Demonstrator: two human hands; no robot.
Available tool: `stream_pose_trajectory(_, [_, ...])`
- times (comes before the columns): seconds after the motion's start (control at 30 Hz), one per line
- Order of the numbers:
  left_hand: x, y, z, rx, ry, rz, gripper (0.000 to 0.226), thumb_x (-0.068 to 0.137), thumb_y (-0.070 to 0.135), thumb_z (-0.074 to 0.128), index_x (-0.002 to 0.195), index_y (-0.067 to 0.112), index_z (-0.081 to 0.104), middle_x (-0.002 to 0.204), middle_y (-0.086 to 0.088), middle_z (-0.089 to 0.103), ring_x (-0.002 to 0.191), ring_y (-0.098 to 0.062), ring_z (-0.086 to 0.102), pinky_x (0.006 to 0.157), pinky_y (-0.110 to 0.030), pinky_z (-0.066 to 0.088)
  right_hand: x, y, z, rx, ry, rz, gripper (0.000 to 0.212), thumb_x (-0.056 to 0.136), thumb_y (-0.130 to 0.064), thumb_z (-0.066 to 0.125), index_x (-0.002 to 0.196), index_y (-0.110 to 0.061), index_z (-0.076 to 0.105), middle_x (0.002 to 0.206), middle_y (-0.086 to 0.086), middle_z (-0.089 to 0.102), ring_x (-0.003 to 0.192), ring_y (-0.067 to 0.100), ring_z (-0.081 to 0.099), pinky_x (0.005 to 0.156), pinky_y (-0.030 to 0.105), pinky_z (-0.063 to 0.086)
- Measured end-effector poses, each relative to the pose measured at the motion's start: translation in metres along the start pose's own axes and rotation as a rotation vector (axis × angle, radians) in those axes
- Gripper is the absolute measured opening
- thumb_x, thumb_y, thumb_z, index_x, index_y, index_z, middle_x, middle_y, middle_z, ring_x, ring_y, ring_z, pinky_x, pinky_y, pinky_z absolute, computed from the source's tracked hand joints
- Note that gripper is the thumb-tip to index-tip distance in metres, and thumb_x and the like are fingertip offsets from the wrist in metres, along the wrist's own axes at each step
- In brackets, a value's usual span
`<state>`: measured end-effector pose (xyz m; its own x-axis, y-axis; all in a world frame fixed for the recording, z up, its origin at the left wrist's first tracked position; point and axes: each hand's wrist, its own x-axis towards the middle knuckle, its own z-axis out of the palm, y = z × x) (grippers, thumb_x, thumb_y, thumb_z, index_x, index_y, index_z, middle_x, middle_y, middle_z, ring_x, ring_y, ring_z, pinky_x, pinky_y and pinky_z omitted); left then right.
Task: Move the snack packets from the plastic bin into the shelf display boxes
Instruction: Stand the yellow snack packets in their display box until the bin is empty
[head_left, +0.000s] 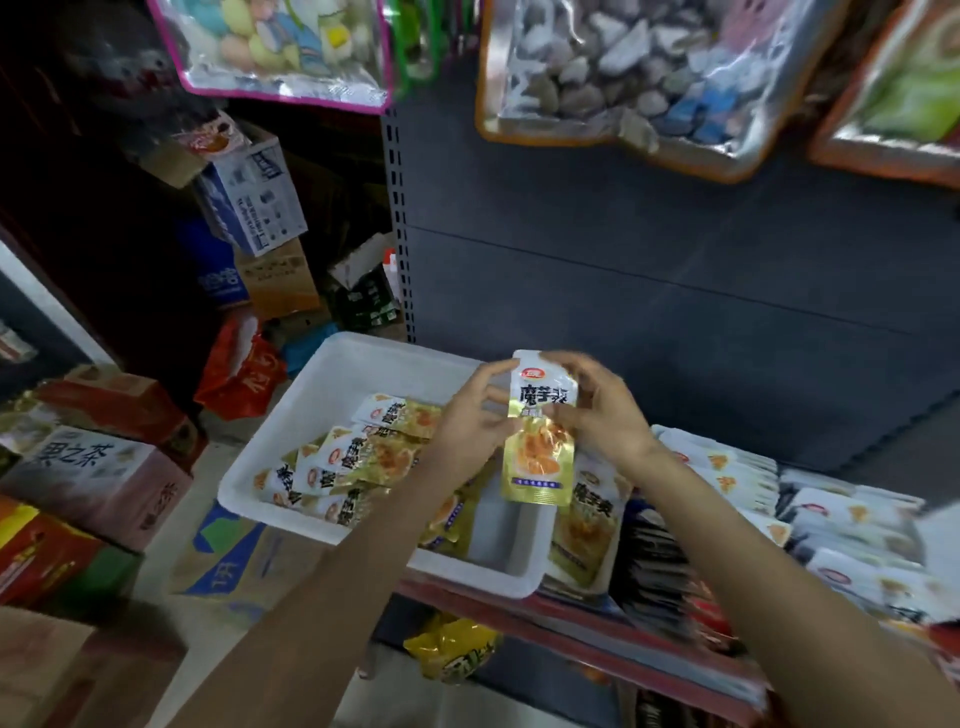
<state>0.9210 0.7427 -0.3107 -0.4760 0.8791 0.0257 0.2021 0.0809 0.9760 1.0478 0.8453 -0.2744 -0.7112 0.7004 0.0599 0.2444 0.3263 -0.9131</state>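
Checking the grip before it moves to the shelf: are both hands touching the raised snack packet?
Touching. The head view shows the left hand and the right hand pinching the raised snack packet at its two side edges.

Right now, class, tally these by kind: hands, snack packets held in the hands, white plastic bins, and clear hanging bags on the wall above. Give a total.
Hands: 2, the left hand and the right hand
Held packet: 1
White plastic bin: 1
Clear hanging bags: 3, pink-edged, orange-edged, and one partly cut off at right
Total: 7
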Motion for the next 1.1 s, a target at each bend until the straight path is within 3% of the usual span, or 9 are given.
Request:
stream_pose_trajectory(0.1, [0.002, -0.006, 0.021, 0.118, -0.056, -0.054, 0.070, 0.083, 0.002, 0.067, 0.141, 0.021, 0.034, 0.109, -0.002, 0.055, 0.085, -0.010, 0.055, 0.070, -0.009, 0.047, -0.014, 0.003, -0.025, -0.099, 0.171, -0.001, 0.068, 0.077, 0.008, 0.064, 0.130, -0.028, 0.044, 0.096, -0.013, 0.061, 0.082, 0.000, 0.060, 0.076, 0.017, 0.050])
stream_pose_trajectory(0.17, [0.000, -0.015, 0.031, 0.288, -0.218, -0.118, 0.082, 0.083, 0.007, 0.069, 0.148, 0.023, 0.021, 0.134, -0.004, 0.046, 0.104, -0.016, 0.055, 0.082, -0.011, 0.048, -0.021, 0.008, -0.039, -0.207, 0.211, -0.028, 0.074, 0.077, 0.006, 0.065, 0.136, -0.028, 0.038, 0.103, 0.002, 0.063, 0.093, 0.014, 0.061, 0.081, 0.022, 0.049])
stream_pose_trajectory(0.23, [-0.003, -0.023, 0.038, 0.441, -0.399, -0.144, 0.093, 0.082, 0.013, 0.072, 0.150, 0.029, 0.011, 0.153, -0.001, 0.027, 0.126, -0.020, 0.044, 0.098, -0.024, 0.042, -0.026, 0.016, -0.046, -0.413, 0.184, -0.065, 0.061, 0.078, 0.004, 0.065, 0.131, -0.019, 0.044, 0.111, 0.008, 0.060, 0.104, 0.023, 0.057, 0.084, 0.027, 0.044])
stream_pose_trajectory(0.33, [-0.006, -0.024, 0.046, 0.433, -0.458, -0.224, 0.093, 0.080, 0.015, 0.074, 0.151, 0.025, 0.014, 0.155, 0.000, 0.021, 0.123, -0.018, 0.046, 0.093, -0.020, 0.040, -0.034, 0.023, -0.047, -0.538, 0.090, -0.038, 0.042, 0.083, -0.002, 0.062, 0.119, -0.013, 0.047, 0.105, 0.009, 0.060, 0.094, 0.023, 0.056, 0.070, 0.022, 0.035])
stream_pose_trajectory(0.4, [-0.005, -0.023, 0.048, 0.405, -0.444, -0.275, 0.090, 0.080, 0.013, 0.074, 0.150, 0.023, 0.018, 0.155, -0.002, 0.022, 0.128, -0.022, 0.044, 0.100, -0.029, 0.041, -0.038, 0.023, -0.046, -0.638, 0.010, -0.007, 0.034, 0.086, -0.006, 0.060, 0.116, -0.013, 0.046, 0.102, 0.009, 0.059, 0.094, 0.026, 0.057, 0.069, 0.029, 0.039])
stream_pose_trajectory(0.6, [-0.009, -0.025, 0.052, 0.343, -0.396, -0.342, 0.086, 0.081, 0.009, 0.072, 0.149, 0.026, 0.023, 0.150, 0.003, 0.034, 0.119, -0.020, 0.052, 0.100, -0.030, 0.043, -0.041, 0.022, -0.040, -1.021, -0.093, 0.032, 0.035, 0.087, -0.014, 0.058, 0.120, -0.012, 0.048, 0.115, 0.008, 0.053, 0.108, 0.028, 0.053, 0.071, 0.032, 0.039])
stream_pose_trajectory(0.77, [-0.014, -0.025, 0.053, 0.345, -0.324, -0.329, 0.083, 0.079, 0.011, 0.074, 0.147, 0.025, 0.029, 0.142, -0.001, 0.045, 0.109, -0.016, 0.055, 0.085, -0.019, 0.044, -0.041, 0.027, -0.038, -1.168, -0.153, 0.042, 0.032, 0.087, -0.003, 0.053, 0.118, -0.011, 0.051, 0.116, 0.008, 0.051, 0.109, 0.027, 0.052, 0.068, 0.030, 0.037])
stream_pose_trajectory(0.9, [-0.021, -0.023, 0.048, 0.291, -0.217, -0.290, 0.071, 0.082, 0.009, 0.070, 0.142, 0.023, 0.036, 0.106, -0.010, 0.064, 0.078, -0.018, 0.063, 0.068, -0.024, 0.055, -0.038, 0.021, -0.037, -1.087, -0.152, 0.039, 0.024, 0.091, -0.010, 0.050, 0.115, -0.012, 0.054, 0.112, 0.008, 0.051, 0.104, 0.028, 0.054, 0.067, 0.031, 0.038])
stream_pose_trajectory(1.1, [-0.030, -0.026, 0.000, 0.199, 0.039, -0.218, 0.030, 0.088, 0.012, 0.062, 0.116, 0.021, 0.055, 0.084, -0.006, 0.069, 0.076, -0.020, 0.064, 0.080, -0.036, 0.053, -0.025, 0.012, -0.004, -0.699, -0.159, 0.006, 0.028, 0.090, -0.017, 0.054, 0.119, -0.016, 0.058, 0.114, 0.004, 0.054, 0.100, 0.023, 0.058, 0.080, 0.034, 0.049])
